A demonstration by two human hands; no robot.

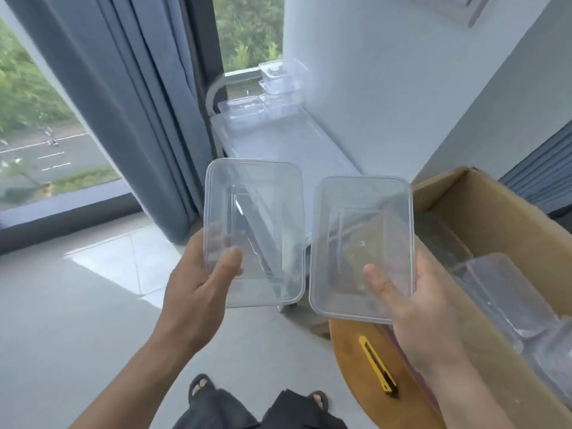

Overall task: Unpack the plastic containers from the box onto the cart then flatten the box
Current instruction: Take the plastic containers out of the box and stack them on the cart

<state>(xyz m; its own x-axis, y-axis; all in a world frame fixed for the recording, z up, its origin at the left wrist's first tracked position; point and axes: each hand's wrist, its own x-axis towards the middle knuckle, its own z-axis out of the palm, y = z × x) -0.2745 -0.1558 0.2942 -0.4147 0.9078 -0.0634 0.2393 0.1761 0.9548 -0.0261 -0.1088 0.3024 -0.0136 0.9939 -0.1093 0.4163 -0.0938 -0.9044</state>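
My left hand [198, 283] grips a clear rectangular plastic container [263, 212] by its near end, thumb on top. My right hand [411, 305] holds a second clear container [368, 230] the same way, beside the first. Both are held in the air between me and the white cart [309, 147]. At the cart's far end stand several clear containers [272, 94], some stacked. The open cardboard box [495, 218] sits at the right on a round wooden table, with more clear containers [507, 292] inside.
A yellow utility knife [377, 366] lies on the round wooden table [349, 360] beside the box. Blue curtains [130, 103] and a window are on the left, a white wall behind the cart. My sandalled feet stand on the grey floor below.
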